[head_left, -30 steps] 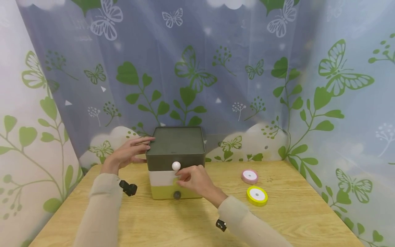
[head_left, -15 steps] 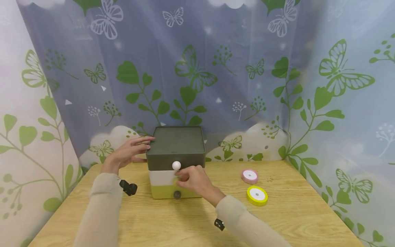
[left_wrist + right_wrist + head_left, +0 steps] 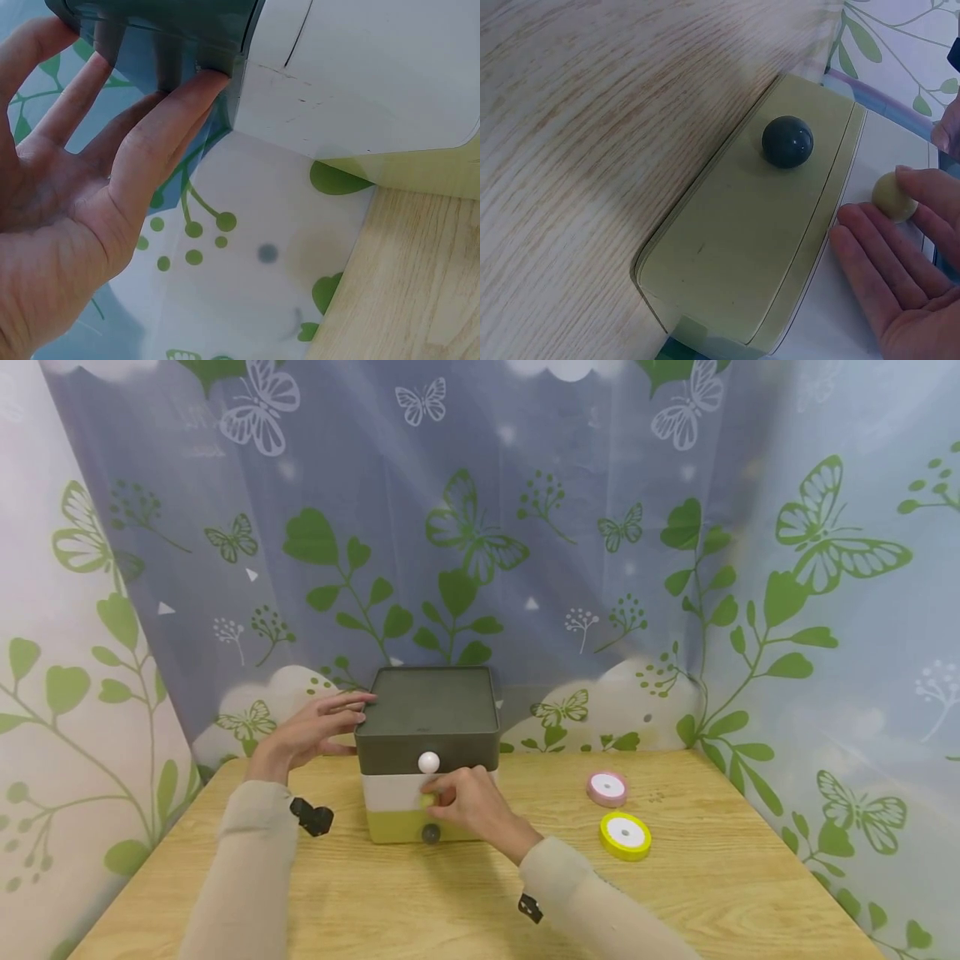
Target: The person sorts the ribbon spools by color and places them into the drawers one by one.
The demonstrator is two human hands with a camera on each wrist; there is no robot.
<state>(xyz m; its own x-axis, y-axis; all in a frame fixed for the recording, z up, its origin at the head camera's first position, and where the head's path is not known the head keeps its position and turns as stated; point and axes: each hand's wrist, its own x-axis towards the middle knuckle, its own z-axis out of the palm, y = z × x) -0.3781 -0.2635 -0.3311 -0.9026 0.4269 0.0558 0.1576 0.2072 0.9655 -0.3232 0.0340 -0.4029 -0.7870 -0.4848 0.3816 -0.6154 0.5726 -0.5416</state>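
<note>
A three-tier drawer box [image 3: 431,702] with a dark green top, a white middle and a yellow-green bottom stands on the table. Each tier bears a round knob on its front. My right hand [image 3: 476,802] pinches the yellowish knob [image 3: 894,198] of the white middle drawer between thumb and index finger; the other fingers stretch along the front in the right wrist view. My left hand [image 3: 311,733] rests its extended fingertips on the left side of the dark top tier, as the left wrist view [image 3: 82,172] also shows. All drawers look closed.
Two ribbon rolls lie on the wooden table [image 3: 360,902] to the right: a pink one [image 3: 607,788] and a yellow one [image 3: 625,836]. The white knob [image 3: 428,762] and the dark knob [image 3: 431,833] jut out above and below my right hand. Patterned curtains surround the table.
My right hand has shifted slightly, its fingers now around the yellowish knob, and the right forearm has moved a little to the left. The left hand and the box look still.
</note>
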